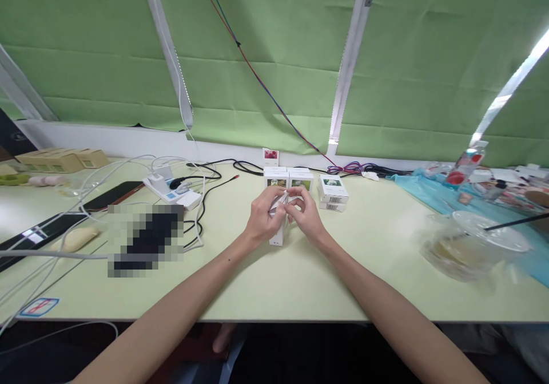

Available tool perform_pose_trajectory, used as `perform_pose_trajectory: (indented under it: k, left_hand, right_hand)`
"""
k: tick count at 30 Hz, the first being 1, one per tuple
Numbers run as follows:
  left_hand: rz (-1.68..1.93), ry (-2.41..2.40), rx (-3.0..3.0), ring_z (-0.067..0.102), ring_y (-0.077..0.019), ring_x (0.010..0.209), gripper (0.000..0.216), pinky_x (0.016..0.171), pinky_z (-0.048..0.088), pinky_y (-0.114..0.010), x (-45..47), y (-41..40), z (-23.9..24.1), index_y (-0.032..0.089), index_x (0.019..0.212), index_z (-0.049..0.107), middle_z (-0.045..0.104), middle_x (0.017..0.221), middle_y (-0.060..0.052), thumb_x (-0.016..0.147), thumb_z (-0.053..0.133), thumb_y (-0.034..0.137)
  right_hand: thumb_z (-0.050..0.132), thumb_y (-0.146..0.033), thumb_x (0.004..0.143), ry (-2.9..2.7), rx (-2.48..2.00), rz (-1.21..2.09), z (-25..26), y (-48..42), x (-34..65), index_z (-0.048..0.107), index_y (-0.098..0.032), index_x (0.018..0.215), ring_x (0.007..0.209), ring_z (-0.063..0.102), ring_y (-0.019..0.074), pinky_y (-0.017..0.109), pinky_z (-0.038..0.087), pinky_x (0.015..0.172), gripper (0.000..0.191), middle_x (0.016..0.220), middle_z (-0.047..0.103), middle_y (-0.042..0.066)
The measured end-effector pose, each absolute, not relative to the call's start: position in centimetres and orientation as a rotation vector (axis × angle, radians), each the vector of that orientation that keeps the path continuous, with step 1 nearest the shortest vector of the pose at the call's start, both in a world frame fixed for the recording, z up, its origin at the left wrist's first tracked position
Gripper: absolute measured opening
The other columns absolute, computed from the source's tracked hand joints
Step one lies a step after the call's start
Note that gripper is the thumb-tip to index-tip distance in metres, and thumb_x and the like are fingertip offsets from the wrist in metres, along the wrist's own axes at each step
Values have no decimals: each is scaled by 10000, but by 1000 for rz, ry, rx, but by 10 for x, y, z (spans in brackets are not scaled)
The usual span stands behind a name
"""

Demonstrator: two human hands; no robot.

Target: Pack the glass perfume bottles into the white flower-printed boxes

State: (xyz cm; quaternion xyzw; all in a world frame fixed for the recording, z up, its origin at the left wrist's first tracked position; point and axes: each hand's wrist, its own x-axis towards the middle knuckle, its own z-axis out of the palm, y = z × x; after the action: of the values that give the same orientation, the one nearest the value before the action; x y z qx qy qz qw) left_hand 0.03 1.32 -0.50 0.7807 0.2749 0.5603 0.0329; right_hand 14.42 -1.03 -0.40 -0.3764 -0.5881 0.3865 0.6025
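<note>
My left hand (pixel 262 215) is closed around a small white cardboard box (pixel 277 238), whose lower end shows below the fingers. Fingertips of my right hand (pixel 305 209) pinch at the box's upper end, where thin white edges like flaps stick up. Most of the box is hidden by the hands. Just behind them stand white boxes with plant pictures (pixel 275 172), and a card with a red picture (pixel 270 156) rises at their back. To the right of my right hand lies a stack of two similar white boxes (pixel 333 192).
On the left are a power strip (pixel 171 192) with tangled cables, a dark phone (pixel 114 195) and yellowish boxes (pixel 62 159). A lidded plastic cup (pixel 461 252) with a black straw stands at right. Behind it, a clear bottle (pixel 465 163) rests by blue plastic sheeting (pixel 422 192).
</note>
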Motion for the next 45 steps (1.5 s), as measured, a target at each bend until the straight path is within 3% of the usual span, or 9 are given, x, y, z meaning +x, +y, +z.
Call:
perform_pose_trajectory:
  k: [45]
  left_hand:
    - [1696, 860, 2436, 685, -218, 973, 166, 834, 562, -359, 1, 12, -3, 210, 972, 590, 704, 1044, -78, 863, 468, 240]
  right_hand:
    - [686, -362, 712, -1335, -864, 950, -1, -11, 145, 557, -232, 1001, 698, 544, 102, 236, 465, 535, 343, 1061, 505, 14]
